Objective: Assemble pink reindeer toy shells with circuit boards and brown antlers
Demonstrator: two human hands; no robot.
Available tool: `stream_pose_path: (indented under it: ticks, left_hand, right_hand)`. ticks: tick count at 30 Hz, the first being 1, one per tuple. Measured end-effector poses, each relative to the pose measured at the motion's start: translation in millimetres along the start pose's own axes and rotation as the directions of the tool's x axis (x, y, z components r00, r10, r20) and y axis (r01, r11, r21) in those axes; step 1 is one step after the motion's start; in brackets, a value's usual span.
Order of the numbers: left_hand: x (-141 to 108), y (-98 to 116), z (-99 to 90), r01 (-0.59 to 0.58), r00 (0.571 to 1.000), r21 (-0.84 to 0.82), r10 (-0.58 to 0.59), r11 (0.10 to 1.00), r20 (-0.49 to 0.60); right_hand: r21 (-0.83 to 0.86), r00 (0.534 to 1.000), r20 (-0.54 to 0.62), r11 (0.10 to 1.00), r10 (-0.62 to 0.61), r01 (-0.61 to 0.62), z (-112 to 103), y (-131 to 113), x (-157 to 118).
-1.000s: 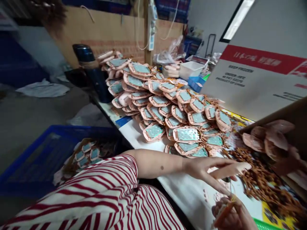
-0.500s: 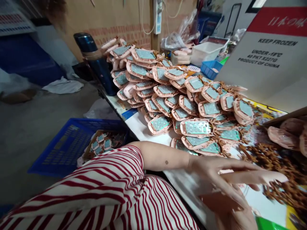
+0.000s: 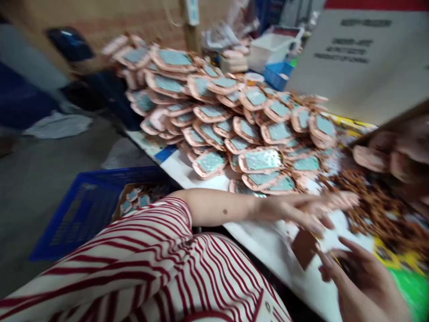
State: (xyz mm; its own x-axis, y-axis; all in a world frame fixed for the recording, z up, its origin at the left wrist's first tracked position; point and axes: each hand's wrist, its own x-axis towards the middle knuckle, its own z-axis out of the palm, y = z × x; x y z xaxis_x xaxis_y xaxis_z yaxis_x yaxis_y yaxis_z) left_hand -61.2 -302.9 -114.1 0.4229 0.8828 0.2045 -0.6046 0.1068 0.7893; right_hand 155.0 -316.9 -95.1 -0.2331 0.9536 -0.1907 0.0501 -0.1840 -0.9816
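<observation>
My left hand (image 3: 295,212) reaches over the near table edge, blurred, its fingers bent together beside a small brown square board (image 3: 303,248). Whether they pinch the board or something attached to it is unclear. Close by on the right, my right hand (image 3: 365,281) is curled, thumb tip near the board's edge. A thin yellow wire (image 3: 335,258) crosses between its fingers, and the dark thing inside its palm cannot be made out. Beyond my left arm lies a big heap of pink plastic casings (image 3: 259,160) with greenish circuit boards in them.
Brown coiled wires (image 3: 375,210) lie in a pile beyond my hands. A large carton (image 3: 342,76) stands at the back right; a dark blue flask (image 3: 110,98) is at the left. Below the table edge sits a blue crate (image 3: 73,214). A green object (image 3: 414,288) is at the right.
The view has shifted, moving the heap left and up in it. My right hand has come out from beneath my left and is now to its right. The brown board shows more plainly.
</observation>
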Motion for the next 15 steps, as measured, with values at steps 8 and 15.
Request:
stream_pose_path:
  ticks: [8,15]
  left_hand:
    - [-19.5,-13.0,11.8,0.123,0.956,-0.223,-0.176,0.967,-0.234]
    - [-28.1,-23.3,22.7,0.286,0.94,-0.153,-0.308,0.946,-0.15]
  right_hand:
    - [0.131,0.996,0.084,0.991,-0.04,0.029,2.7,0.5,-24.4]
    - [0.117,0.987,0.076,0.985,-0.14,0.13,12.0,-9.8,-29.3]
